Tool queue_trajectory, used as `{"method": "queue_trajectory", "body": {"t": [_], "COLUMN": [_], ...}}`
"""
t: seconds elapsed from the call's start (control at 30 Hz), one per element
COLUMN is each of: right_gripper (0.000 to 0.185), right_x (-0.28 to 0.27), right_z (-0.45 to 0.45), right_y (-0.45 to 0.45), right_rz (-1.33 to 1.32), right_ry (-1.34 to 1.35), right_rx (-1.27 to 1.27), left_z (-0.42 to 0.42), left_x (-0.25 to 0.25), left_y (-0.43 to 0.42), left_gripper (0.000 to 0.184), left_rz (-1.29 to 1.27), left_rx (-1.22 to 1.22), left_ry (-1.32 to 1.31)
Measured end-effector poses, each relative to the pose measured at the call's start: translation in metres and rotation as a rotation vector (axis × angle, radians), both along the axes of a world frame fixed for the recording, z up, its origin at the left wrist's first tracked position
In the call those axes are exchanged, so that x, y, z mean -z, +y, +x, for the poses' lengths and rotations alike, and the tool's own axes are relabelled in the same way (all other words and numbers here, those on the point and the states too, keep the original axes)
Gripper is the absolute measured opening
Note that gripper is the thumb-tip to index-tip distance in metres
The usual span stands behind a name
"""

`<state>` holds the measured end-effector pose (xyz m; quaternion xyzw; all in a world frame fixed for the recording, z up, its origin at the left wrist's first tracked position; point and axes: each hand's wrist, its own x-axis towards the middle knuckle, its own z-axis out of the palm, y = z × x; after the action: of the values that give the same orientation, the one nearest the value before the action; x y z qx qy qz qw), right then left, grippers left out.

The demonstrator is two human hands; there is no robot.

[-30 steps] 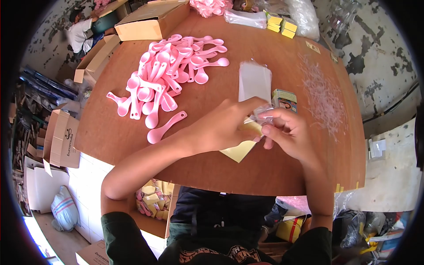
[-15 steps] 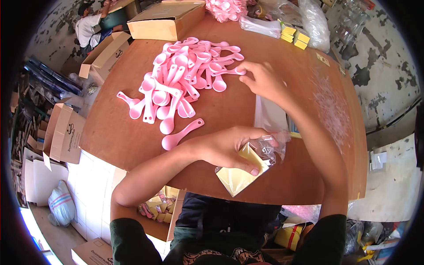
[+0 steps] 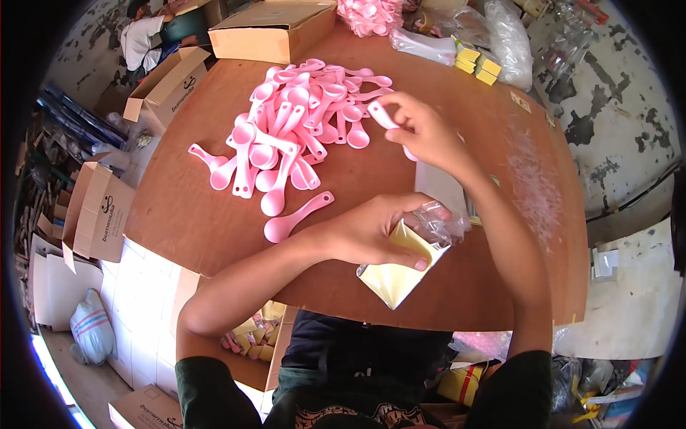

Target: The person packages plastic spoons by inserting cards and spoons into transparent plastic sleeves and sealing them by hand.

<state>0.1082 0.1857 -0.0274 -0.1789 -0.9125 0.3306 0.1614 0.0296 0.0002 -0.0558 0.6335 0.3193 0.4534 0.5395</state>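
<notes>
My left hand grips a clear plastic bag with a pale yellow card inside, over the table's front part. Between the thumb and fingers of my right hand is a pink spoon, held up just right of a heap of pink spoons. One single pink spoon lies apart, near my left forearm. Beneath my right hand and wrist, a stack of clear bags lies partly covered.
An open carton, more bagged pink spoons and yellow card stacks line the table's far edge. Thin plastic strips lie at right. Below the front edge, a box holds packed pieces. A person sits at far left.
My right hand left the bag, reached to the heap and has lifted one pink spoon off its right side. My left hand has brought the bag and card closer to the table's front edge.
</notes>
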Motion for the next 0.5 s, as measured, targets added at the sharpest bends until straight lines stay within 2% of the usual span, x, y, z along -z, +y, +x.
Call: {"method": "queue_trajectory", "body": {"t": [0.03, 0.07, 0.13, 0.17, 0.23, 0.37, 0.5], "right_gripper": [0.058, 0.058, 0.062, 0.062, 0.064, 0.069, 0.068], "right_x": [-0.003, -0.008, -0.017, -0.022, -0.029, -0.031, -0.018], "right_z": [0.014, 0.028, 0.057, 0.071, 0.099, 0.135, 0.147], "right_y": [-0.003, -0.007, -0.019, -0.025, -0.035, -0.051, -0.055], "right_rz": [-0.021, -0.015, -0.169, -0.165, -0.315, -0.461, -0.378], "right_ry": [0.129, 0.127, 0.438, 0.436, 0.514, 0.631, 0.666], "right_rx": [-0.022, -0.018, 0.108, 0.113, 0.322, 0.399, 0.451], "left_z": [0.0, 0.0, 0.0, 0.0, 0.002, 0.005, 0.009], "left_x": [0.002, 0.001, 0.0, 0.0, 0.001, 0.001, 0.005], "left_y": [0.001, 0.001, 0.0, 0.0, 0.001, 0.0, 0.001], "left_gripper": [0.061, 0.061, 0.06, 0.06, 0.061, 0.064, 0.067], "left_rz": [0.018, 0.024, -0.002, 0.001, 0.001, 0.01, 0.043], "left_rx": [-0.019, -0.015, -0.062, -0.056, -0.096, -0.113, -0.13], "left_ry": [0.009, 0.007, 0.05, 0.047, 0.127, 0.204, 0.199]}}
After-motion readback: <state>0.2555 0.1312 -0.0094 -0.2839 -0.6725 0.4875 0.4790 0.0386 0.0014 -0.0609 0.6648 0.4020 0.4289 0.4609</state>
